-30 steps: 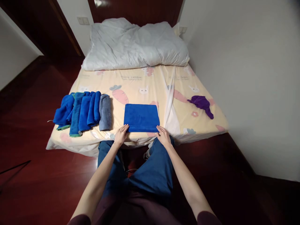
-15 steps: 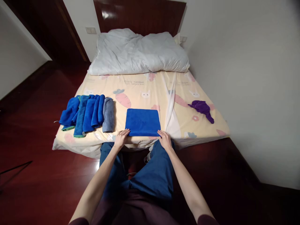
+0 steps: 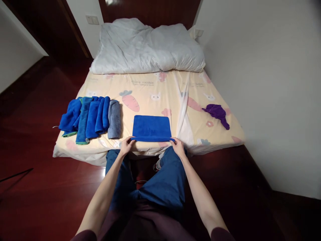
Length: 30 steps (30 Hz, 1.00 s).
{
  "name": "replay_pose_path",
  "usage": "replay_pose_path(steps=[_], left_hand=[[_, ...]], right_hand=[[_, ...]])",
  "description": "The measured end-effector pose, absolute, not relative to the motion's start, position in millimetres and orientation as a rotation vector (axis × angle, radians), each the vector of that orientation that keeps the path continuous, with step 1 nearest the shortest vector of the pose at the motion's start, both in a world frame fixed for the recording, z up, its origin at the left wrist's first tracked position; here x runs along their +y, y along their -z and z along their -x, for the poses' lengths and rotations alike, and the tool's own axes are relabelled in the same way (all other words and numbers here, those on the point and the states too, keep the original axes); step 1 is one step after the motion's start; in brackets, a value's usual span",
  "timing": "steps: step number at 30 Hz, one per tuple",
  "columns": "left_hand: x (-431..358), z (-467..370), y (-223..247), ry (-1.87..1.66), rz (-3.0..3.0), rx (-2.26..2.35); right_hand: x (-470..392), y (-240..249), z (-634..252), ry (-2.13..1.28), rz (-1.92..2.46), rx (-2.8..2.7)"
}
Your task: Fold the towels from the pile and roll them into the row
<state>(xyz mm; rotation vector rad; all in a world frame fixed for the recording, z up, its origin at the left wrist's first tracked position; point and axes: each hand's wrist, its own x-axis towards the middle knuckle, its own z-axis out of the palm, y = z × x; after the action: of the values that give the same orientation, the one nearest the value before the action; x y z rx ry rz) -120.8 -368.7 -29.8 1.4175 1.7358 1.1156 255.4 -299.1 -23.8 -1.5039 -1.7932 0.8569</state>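
Note:
A folded blue towel (image 3: 151,126) lies flat on the near edge of the bed (image 3: 155,90). My left hand (image 3: 127,146) pinches its near left corner and my right hand (image 3: 178,146) pinches its near right corner. The near edge is lifted a little off the sheet and rolled over. To the left lies a row of rolled towels (image 3: 86,117), several blue and one grey (image 3: 114,119), side by side.
A crumpled purple cloth (image 3: 217,112) lies on the right side of the bed. A white duvet (image 3: 147,47) is bunched at the head end. A white wall runs along the right; dark wooden floor surrounds the bed. My legs in blue trousers (image 3: 160,187) are below.
Both hands went from resting flat at the towel's near corners to gripping them, and the near edge has lifted and curled over.

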Motion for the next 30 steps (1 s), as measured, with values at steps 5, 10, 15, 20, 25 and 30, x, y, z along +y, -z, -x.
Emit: replay_pose_path(steps=[5,10,15,20,25,30], left_hand=[[-371,121,32,-1.133,-1.295,1.749],[-373,119,34,-1.168,-1.256,1.816],[-373,118,28,-1.128,-1.267,1.930],[-370,118,28,-1.103,-1.265,1.965],[-368,119,33,-1.127,-1.255,1.941],[-367,119,36,-1.146,-1.254,1.924]], right_hand=[[-299,22,-251,-0.837,1.555,-1.752],[-300,19,-248,-0.755,1.668,-1.798],[-300,18,-245,-0.690,1.710,-1.849],[-300,20,-246,-0.685,1.727,-1.854],[-299,22,-245,-0.674,1.744,-1.853],[-299,19,-244,-0.677,1.750,-1.855]])
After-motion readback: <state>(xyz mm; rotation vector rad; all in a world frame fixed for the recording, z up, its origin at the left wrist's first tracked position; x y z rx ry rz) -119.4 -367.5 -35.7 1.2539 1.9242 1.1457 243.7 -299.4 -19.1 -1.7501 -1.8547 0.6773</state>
